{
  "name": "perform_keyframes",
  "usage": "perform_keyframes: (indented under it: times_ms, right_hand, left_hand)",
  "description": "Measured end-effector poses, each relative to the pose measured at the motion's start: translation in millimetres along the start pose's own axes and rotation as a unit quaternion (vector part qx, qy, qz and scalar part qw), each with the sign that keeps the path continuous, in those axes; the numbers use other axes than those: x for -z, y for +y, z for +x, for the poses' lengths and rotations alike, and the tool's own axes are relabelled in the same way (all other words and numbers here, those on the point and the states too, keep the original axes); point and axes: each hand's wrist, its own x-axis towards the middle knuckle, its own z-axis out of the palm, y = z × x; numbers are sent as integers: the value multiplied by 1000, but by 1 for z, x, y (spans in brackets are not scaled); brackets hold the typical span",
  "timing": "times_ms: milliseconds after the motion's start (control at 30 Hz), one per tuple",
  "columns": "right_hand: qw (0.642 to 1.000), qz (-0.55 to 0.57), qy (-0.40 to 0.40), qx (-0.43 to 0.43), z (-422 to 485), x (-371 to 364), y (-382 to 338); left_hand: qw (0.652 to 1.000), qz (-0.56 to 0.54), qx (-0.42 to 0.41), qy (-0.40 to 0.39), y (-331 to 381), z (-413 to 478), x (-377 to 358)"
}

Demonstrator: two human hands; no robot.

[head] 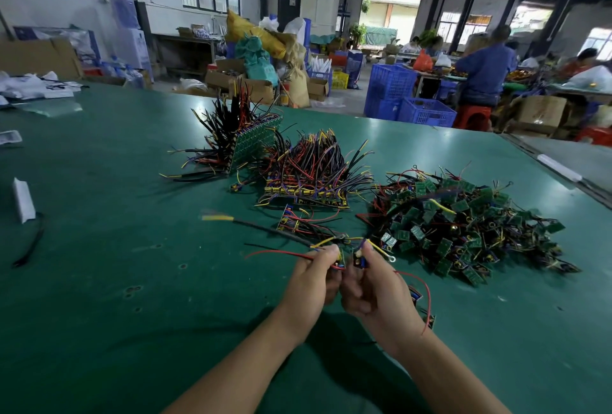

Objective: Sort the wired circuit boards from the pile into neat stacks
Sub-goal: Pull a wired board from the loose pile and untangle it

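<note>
The green surface (132,248) is occupied across its middle by several groupings of wired circuit boards. The loose pile (463,225), the largest, is found to the right and ahead of the hands, its green boards and wires tangled and unsorted. The flat stack (308,181) is laid straight ahead, wires bristling upward. The upright stack (251,145) is set farther back and left, boards on edge, wires fanned leftward. A small cluster (294,223) of boards is noted between the flat stack and the hands.

The left hand (311,284) is closed in a pinch on one small board (339,263), whose red and black wires are trailed leftward across the view. The right hand (374,287) is likewise pinched on a second board (359,259), a yellow ring-terminal lead hanging to its right. The two boards are held nearly touching. The small cluster is judged the likely destination: it lies just ahead, nearer the left hand, while the loose pile is nearer the right.
</note>
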Motion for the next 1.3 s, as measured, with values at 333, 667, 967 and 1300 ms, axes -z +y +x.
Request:
perform_keyframes:
  times_ms: [333,667,967,1300]
  right_hand:
    - [994,-74,75,-14,3,7,-6]
    - [911,-399,108,-1,1,11,-5]
    - [911,-367,64,178,1,12,1]
    - [975,-191,-104,45,6,27,-3]
  left_hand:
    - [999,46,-12,9,-9,7,6]
    - [948,298,-112,22,-17,7,8]
    - [960,270,-70,39,-16,9,7]
    - [978,206,24,27,-13,12,11]
